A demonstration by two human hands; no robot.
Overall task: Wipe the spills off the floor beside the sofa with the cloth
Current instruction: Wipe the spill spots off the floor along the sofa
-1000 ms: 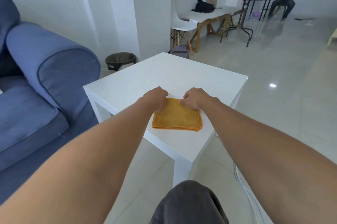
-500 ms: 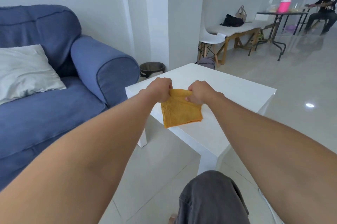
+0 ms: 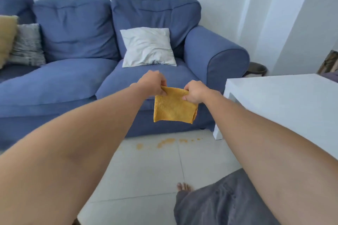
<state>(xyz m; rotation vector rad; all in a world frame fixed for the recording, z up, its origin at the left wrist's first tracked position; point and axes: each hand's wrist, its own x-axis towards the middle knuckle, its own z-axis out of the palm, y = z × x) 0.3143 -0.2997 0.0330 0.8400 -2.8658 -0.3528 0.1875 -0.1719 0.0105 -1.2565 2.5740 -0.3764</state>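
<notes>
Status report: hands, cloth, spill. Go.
Left hand and right hand gripping folded yellow microfibre cloth, airborne. Orange spills on floor tiles by blue fabric sofa, unwiped. Path clear.

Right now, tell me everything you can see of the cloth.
The cloth is mustard yellow, with a fine ribbed weave like microfibre. It is folded into a rough square; layered edges show at its lower right corner. It hangs in the air in front of the sofa's seat front, above the floor, touching neither. The left hand pinches its top left corner and the right hand its top right, so the top edge bunches between them. It looks clean and dry, as far as can be seen.
</notes>
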